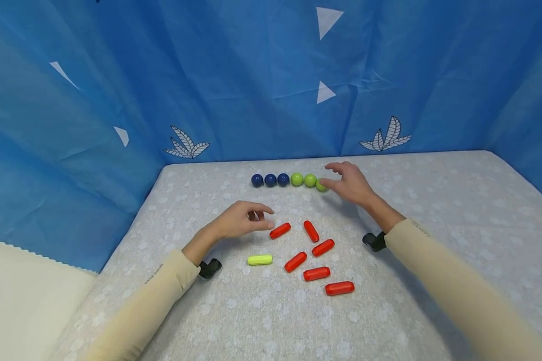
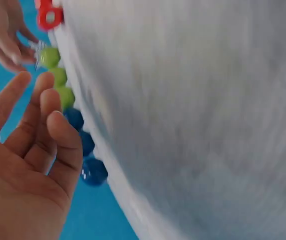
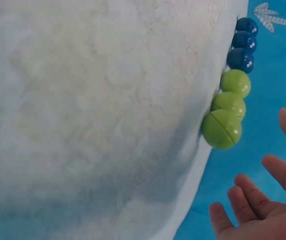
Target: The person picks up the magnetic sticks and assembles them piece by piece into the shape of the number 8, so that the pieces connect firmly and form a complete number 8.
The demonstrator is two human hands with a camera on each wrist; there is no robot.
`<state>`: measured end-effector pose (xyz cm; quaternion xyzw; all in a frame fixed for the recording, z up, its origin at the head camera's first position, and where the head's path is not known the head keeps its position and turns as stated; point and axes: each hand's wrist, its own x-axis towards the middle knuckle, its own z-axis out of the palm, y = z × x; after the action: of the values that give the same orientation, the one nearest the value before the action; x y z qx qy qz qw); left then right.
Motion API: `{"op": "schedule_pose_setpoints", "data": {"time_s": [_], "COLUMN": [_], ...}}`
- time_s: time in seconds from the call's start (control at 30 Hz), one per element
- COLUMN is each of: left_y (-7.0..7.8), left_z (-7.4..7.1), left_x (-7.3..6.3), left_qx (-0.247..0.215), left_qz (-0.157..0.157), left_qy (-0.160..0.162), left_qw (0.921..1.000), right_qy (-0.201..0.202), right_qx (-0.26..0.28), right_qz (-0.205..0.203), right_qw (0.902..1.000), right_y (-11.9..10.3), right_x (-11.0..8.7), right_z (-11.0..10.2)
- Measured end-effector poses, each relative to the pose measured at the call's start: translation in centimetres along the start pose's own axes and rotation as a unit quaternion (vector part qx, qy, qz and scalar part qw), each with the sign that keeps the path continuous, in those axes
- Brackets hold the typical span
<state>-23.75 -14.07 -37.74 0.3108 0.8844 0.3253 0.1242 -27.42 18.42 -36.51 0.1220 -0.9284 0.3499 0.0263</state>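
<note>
Three dark blue balls (image 1: 270, 180) and three green balls (image 1: 297, 179) form a row near the far edge of the table. My right hand (image 1: 350, 185) hovers at the row's right end with its fingers spread. Its thumb overlaps the last green ball (image 3: 222, 129) in the head view, but the right wrist view shows a gap between them. My left hand (image 1: 241, 219) is held over the table, fingers loosely bent and holding nothing. Just beyond its thumb lies a red ridged cylinder (image 1: 280, 230); whether they touch I cannot tell.
Several more red cylinders (image 1: 316, 274) lie scattered at mid-table. A yellow cylinder (image 1: 259, 259) lies to their left, nearer me than my left hand. A pale patterned cloth (image 1: 235, 321) covers the table, and a blue curtain (image 1: 262, 100) hangs behind it.
</note>
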Motion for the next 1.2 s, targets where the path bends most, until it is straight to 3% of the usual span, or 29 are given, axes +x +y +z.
{"op": "schedule_pose_setpoints", "data": {"time_s": [0.13, 0.3, 0.77, 1.2], "left_y": [0.7, 1.3, 1.4, 1.3], "left_z": [0.9, 1.9, 2.4, 2.3], "left_x": [-0.2, -0.6, -0.7, -0.7], "left_qx": [-0.014, -0.002, 0.028, 0.028], "left_qz": [0.003, -0.016, 0.011, 0.006], "left_qy": [-0.002, -0.002, -0.020, -0.021], "left_qw": [0.9999, 0.9999, 0.9993, 0.9994], "right_qy": [-0.013, -0.033, -0.035, -0.035], "right_qx": [0.015, 0.024, -0.005, -0.009], "right_qz": [0.032, 0.055, 0.049, 0.049], "right_qw": [0.9993, 0.9976, 0.9982, 0.9981], "right_y": [0.3, 0.8, 1.1, 1.3], "right_x": [0.6, 1.0, 1.4, 1.4], "right_z": [0.3, 0.8, 1.6, 1.7]}}
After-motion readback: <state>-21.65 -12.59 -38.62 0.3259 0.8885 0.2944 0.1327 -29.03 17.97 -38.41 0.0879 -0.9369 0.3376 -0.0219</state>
